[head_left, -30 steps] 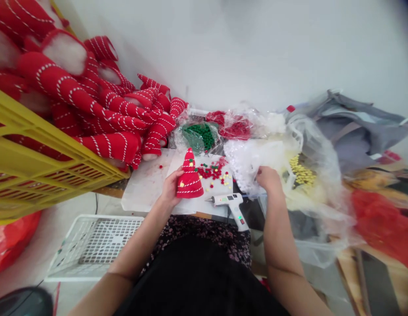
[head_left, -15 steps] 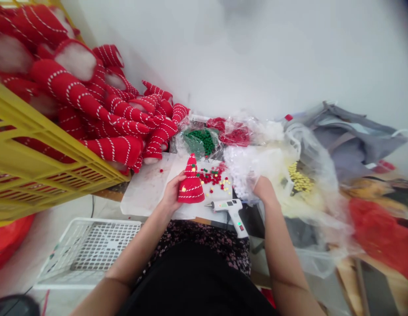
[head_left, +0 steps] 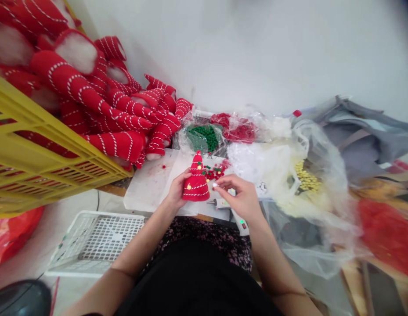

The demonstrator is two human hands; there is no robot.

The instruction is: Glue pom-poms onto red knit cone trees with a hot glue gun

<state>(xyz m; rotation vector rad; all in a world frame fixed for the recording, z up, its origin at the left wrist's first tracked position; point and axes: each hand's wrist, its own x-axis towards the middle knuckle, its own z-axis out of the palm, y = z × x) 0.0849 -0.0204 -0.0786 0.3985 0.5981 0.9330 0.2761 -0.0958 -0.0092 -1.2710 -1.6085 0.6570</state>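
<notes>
My left hand (head_left: 178, 189) is closed round the left side of a red felt cone (head_left: 196, 182) wound with white stitched cord, a few yellow and green pompoms on it. Between thumb and forefinger of my right hand (head_left: 240, 195) is a small white pompom (head_left: 214, 185), just right of the cone and apart from it. Under that hand lies a white glue gun (head_left: 240, 224), partly hidden, its nozzle pointing left and a green light showing on its handle. Loose red, green and yellow pompoms (head_left: 218, 170) are scattered on the white sheet (head_left: 151, 186) behind the cone.
A yellow crate (head_left: 59, 151) heaped with red stuffed cones (head_left: 105, 105) stands at the left. Bags of green pompoms (head_left: 204, 137), red pompoms (head_left: 241, 131) and yellow pompoms (head_left: 305, 176) line the back and right. Below left sits a white basket (head_left: 101, 239).
My right hand has come left from the bag of white pompoms to beside the cone, now pinching a white pompom. My left hand still holds the cone.
</notes>
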